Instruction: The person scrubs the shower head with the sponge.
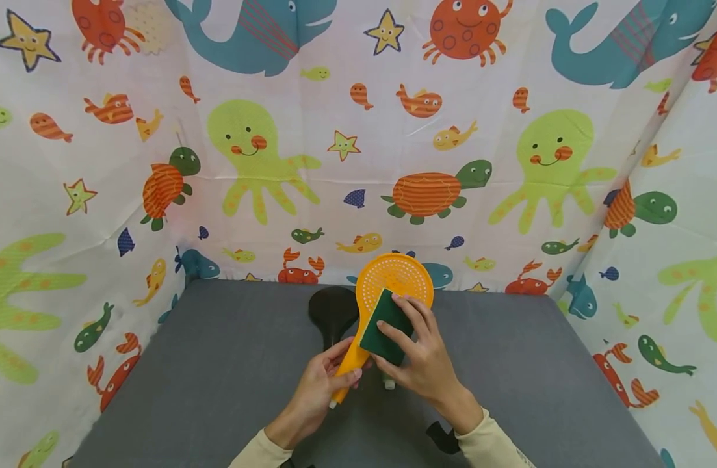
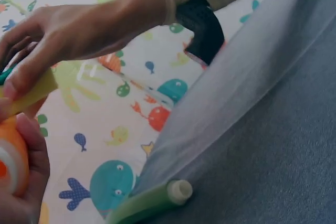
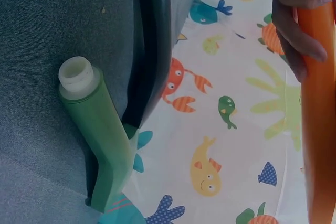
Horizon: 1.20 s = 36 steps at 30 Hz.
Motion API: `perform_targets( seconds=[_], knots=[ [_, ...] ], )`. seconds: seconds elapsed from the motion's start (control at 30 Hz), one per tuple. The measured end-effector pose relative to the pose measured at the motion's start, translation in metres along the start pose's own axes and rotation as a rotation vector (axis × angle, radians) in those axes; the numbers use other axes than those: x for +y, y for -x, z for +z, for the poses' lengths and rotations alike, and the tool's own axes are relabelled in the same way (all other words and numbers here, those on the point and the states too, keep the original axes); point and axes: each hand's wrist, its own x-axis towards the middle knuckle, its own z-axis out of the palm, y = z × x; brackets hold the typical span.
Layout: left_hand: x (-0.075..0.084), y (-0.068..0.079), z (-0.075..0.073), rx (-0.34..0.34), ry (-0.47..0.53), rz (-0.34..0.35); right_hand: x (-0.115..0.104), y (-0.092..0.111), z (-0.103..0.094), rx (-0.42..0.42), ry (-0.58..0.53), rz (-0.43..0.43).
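My left hand [image 1: 312, 391] grips the handle of an orange shower head [image 1: 394, 272], its perforated round face turned up toward the head camera. In my right hand [image 1: 426, 359] is a sponge [image 1: 387, 328] with a dark green scouring side and a yellow side [image 2: 44, 88]. The fingers spread over the green side, and the sponge lies against the lower part of the shower head's face. Behind my left hand a black shower head [image 1: 332, 311] lies on the grey surface. A green shower head [image 3: 100, 116] lies beside it, mostly hidden by my hands in the head view.
A grey cloth-covered table [image 1: 218, 364] stretches out under both hands. Around its back and sides hangs a white curtain [image 1: 329, 175] printed with sea animals. A black device [image 1: 443, 438] sits at my right wrist.
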Motion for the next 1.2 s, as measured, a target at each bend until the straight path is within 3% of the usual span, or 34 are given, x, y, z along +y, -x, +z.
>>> perform_targets(
  seconds=[0.2,0.43,0.7,0.9,1.2],
  knots=[
    [0.000,-0.002,0.007,0.034,0.001,0.030,0.000,0.000,-0.003,0.027,-0.007,-0.011],
    [0.002,-0.007,0.008,-0.037,0.081,0.015,0.001,0.002,-0.007,0.021,-0.016,-0.017],
    [-0.001,-0.010,0.005,-0.092,0.218,-0.064,0.000,0.011,-0.008,-0.026,-0.065,-0.023],
    [-0.005,-0.011,0.006,-0.065,0.235,-0.070,-0.002,0.017,-0.008,-0.079,-0.101,-0.013],
    [-0.004,-0.018,0.005,-0.050,0.290,-0.060,-0.007,0.021,-0.005,-0.080,-0.149,-0.033]
  ],
)
